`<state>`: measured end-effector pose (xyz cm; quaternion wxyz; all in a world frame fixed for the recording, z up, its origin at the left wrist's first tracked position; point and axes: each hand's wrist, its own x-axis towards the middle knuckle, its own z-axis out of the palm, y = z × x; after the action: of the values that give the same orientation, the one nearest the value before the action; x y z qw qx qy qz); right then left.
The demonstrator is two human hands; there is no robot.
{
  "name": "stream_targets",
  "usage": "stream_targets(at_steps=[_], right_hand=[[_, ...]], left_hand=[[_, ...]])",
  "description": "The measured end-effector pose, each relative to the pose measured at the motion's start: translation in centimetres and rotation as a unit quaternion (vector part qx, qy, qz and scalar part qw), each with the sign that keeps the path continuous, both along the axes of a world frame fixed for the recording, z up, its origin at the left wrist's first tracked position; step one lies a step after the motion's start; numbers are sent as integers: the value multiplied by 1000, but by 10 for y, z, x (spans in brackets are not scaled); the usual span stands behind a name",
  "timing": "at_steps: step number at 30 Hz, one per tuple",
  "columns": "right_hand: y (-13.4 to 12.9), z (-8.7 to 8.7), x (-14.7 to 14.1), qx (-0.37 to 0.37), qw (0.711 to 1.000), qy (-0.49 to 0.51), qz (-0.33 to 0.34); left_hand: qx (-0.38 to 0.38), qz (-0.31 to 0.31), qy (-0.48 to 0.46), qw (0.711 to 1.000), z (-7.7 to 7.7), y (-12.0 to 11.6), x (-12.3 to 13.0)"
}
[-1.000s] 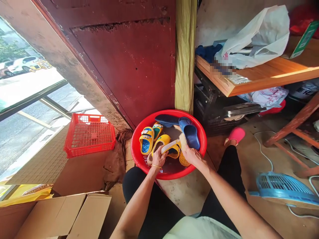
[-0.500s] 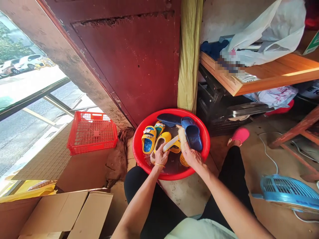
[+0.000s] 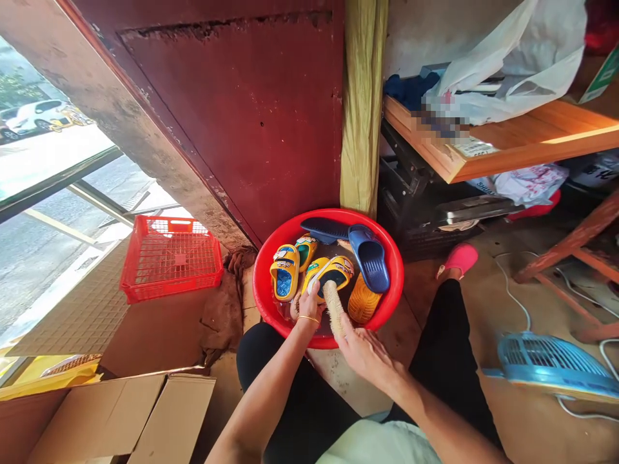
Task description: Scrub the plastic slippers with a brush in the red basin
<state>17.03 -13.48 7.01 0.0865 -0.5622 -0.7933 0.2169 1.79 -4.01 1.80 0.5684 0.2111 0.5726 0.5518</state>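
A red basin of water stands between my legs with several slippers in it. My left hand grips a yellow slipper by its near end, its dark insole facing up. A pale-bristled scrubbing brush is in my right hand, its tip at the slipper's opening. To the left lies a yellow slipper with a blue insole, and behind it another yellow one with green inside. A blue slipper leans at the right, above a yellow sole. Another dark blue slipper rests along the back rim.
A red plastic crate sits on cardboard at the left, with an open cardboard box nearer me. Behind the basin is a dark red door. At the right are a wooden table and a blue fan with its cord.
The yellow slipper has turned from edge-on to opening up in my left hand. My right hand has drawn the brush left and toward me. The view has shifted slightly.
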Motion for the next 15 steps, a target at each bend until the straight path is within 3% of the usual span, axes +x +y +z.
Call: stream_targets(at_steps=[3, 7, 10, 15], right_hand=[[10, 9, -9, -3, 1000, -14, 5], [36, 17, -14, -10, 998, -65, -19], [54, 12, -12, -24, 994, -102, -30], [84, 2, -10, -19, 992, -105, -63]], left_hand=[[2, 1, 27, 1000, 0, -2, 5], [75, 5, 45, 996, 3, -9, 7], [124, -8, 61, 990, 2, -15, 10], [136, -37, 80, 987, -4, -15, 17]])
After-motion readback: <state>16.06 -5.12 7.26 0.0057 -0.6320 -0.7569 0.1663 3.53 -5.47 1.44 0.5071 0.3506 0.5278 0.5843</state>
